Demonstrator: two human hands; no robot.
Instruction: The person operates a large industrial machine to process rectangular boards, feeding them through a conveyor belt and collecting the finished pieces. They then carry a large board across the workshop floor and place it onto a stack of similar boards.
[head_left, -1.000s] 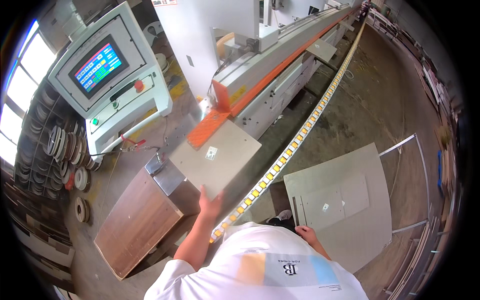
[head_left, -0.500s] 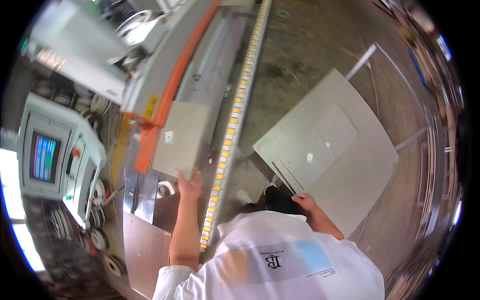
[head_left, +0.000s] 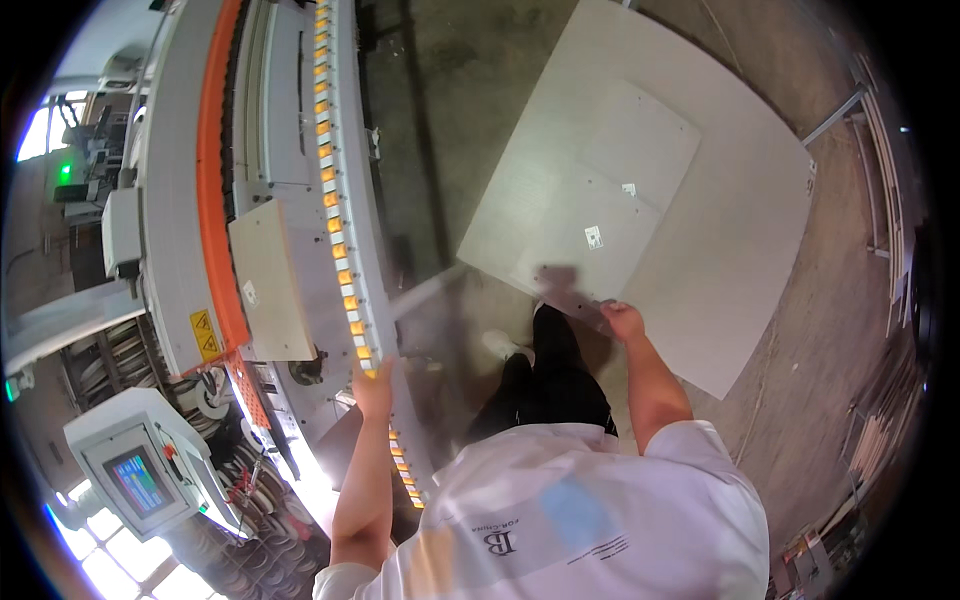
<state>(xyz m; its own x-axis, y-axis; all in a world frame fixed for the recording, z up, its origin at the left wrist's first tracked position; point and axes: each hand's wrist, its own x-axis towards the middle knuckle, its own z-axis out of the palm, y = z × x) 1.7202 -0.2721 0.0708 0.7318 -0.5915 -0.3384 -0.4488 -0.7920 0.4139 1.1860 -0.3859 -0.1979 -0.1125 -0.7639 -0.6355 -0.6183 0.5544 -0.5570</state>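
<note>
Left hand has come off the panel. A second ago it was flat against the panel's near edge; now there is a gap between them. The panel lies to the left, on the machine beside the orange rail, well beyond the console and past the near end of the rail. No hand touches it. My reading: it no longer relies on the hand for support.

Left fingers: parted, at the near part of the rollers, on them or just above, cannot tell which. Nothing seen in their grip.

Right hand is closed on the right end of a narrow brown board, fingers curled about it. Board showed as a thin edge half a second ago; more of its face shows now, tilted, smeared by motion. Its far end hangs over or against the near edge of the big pale sheet; contact unclear. Labelled pieces lie on that sheet. Likely meaning: attention has passed from panel to board, the only thing plainly held.
</note>
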